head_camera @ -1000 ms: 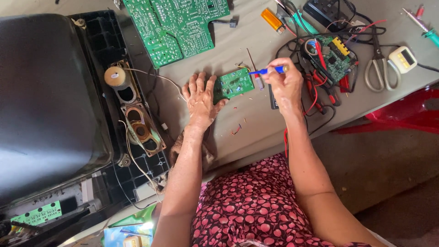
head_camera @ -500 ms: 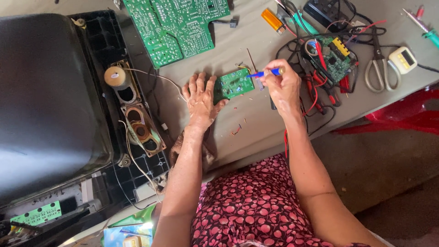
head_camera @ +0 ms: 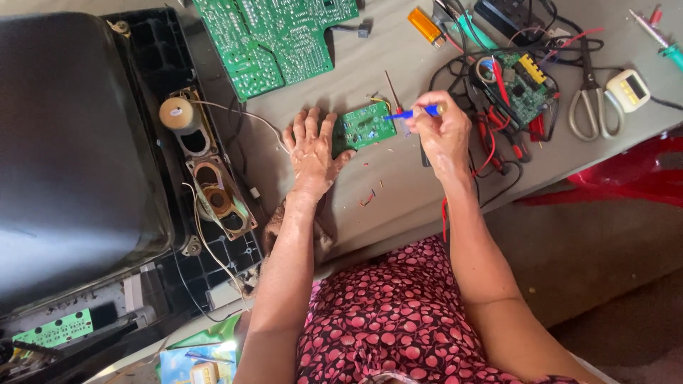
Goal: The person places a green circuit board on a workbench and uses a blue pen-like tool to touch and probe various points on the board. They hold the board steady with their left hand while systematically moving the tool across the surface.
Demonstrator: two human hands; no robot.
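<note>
Head view. The left hand [head_camera: 311, 146] lay flat on the grey table surface [head_camera: 398, 185], palm down, fingers spread apart and gripping nothing; its thumb side touched the left edge of the small green rectangular circuit board [head_camera: 364, 126]. The forearm ran straight back toward the body.

The right hand [head_camera: 442, 131] was raised just right of the small board, fingers closed together on the thin blue-handled probe tool [head_camera: 411, 112]. The tool's tip pointed left, meeting the board's right end.

Beyond the left hand lay a large green circuit board [head_camera: 274, 35]. Right of the right hand sat a green wired module [head_camera: 518, 82], steel scissors [head_camera: 589, 96] and a small white meter [head_camera: 629, 89]. Left of the left hand stood the open black plastic housing [head_camera: 163, 50], holding two oval speaker units [head_camera: 213, 192].
</note>
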